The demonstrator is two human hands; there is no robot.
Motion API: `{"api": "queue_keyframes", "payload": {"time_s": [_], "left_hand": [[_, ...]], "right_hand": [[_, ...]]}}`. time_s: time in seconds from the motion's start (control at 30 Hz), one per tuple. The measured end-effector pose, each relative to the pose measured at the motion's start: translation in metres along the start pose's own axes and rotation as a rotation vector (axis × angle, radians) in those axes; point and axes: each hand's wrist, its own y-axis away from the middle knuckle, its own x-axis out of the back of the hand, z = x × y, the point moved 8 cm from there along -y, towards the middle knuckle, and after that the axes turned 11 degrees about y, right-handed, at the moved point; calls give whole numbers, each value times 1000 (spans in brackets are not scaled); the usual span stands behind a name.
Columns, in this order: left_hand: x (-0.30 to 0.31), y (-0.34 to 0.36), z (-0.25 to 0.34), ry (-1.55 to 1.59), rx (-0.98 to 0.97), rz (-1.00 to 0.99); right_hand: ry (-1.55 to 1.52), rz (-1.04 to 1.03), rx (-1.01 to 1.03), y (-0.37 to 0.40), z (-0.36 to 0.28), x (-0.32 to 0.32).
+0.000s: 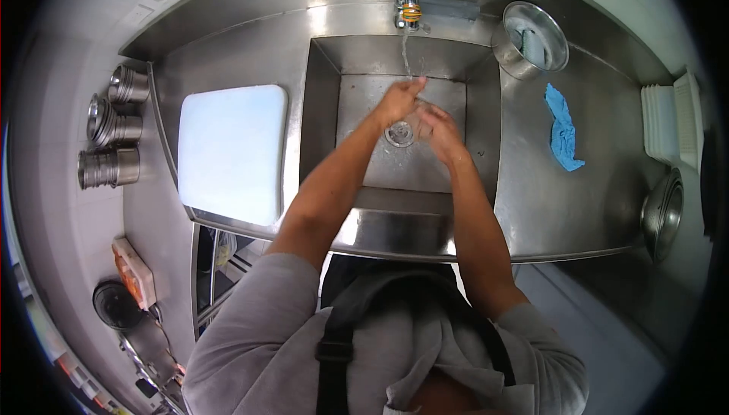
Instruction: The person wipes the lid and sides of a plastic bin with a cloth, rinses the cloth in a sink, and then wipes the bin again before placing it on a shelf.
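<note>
Over the steel sink (pixel 357 168), my left hand (pixel 398 102) is just below the running water, its fingers apart and nothing seen in it. My right hand (pixel 440 131) is beside it on the right, its fingers loosely spread, slightly blurred and holding nothing visible. The hands are close together; whether they touch is hard to tell. Water falls from the tap (pixel 407 12), which has an orange and yellow band. The round drain (pixel 399 134) shows between and below the hands.
A white cutting board (pixel 232 154) lies left of the sink. On the right are a metal pot (pixel 519 58) with a cloth or sponge inside, a crumpled blue cloth (pixel 563 128), white trays (pixel 659 123) and metal bowls (pixel 662 214). Stacked metal containers (pixel 110 167) stand at far left.
</note>
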Motion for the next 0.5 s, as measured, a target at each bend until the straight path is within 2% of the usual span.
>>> {"api": "queue_keyframes", "payload": {"time_s": [0.07,0.1,0.2,0.23,0.33,0.37,0.43,0.47,0.5], "left_hand": [[-29,11,-52,525,23,60],[-36,15,-66,790,32,92],[-21,32,-76,1048,107,287],[-23,46,-61,1131,165,235],[-30,77,-37,1102,129,-50],[-29,91,-30,1147,86,-138],[-10,115,-17,662,-69,-48],[-2,127,-7,419,-140,-1],[2,144,22,6,-347,20]], "right_hand": [[-85,235,-40,-3,7,-1],[-118,295,13,-9,22,-9],[43,312,77,1,17,-45],[217,414,116,0,22,-42],[207,-5,97,-23,34,-19],[121,-65,28,-19,34,-16],[-37,-187,-92,-11,4,-12],[-17,-319,-104,-8,-10,-14],[1,-450,-121,-1,-20,-15]]}}
